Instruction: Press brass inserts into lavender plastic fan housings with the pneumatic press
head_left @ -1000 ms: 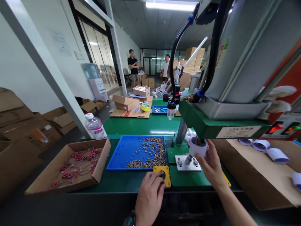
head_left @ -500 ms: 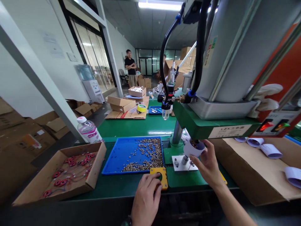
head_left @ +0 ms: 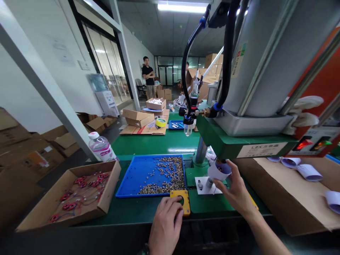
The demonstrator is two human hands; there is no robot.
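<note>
My right hand (head_left: 236,187) grips a short white cylinder (head_left: 216,173) between thumb and fingers, just under the head of a green bench press (head_left: 247,145). The cylinder's open end is up and tilted toward me, with something dark and reddish inside. Below it, a metal post (head_left: 209,182) stands on a white plate (head_left: 205,187) bolted to the press base. My left hand (head_left: 167,219) rests with bent fingers on a yellow button box (head_left: 187,205), fingertips over its dark round button; it holds nothing.
A blue tray (head_left: 132,177) of small metal parts lies left of the press. Further left stands a carton (head_left: 108,187) with red and black wired parts, and a bottle (head_left: 102,148). At right, a carton (head_left: 287,202) holds more white cylinders (head_left: 309,172). A person (head_left: 148,76) stands far back.
The white cylinder in my right hand has dropped slightly and its opening shows more. My left hand stays on the button box. The whole view has shifted a little.
</note>
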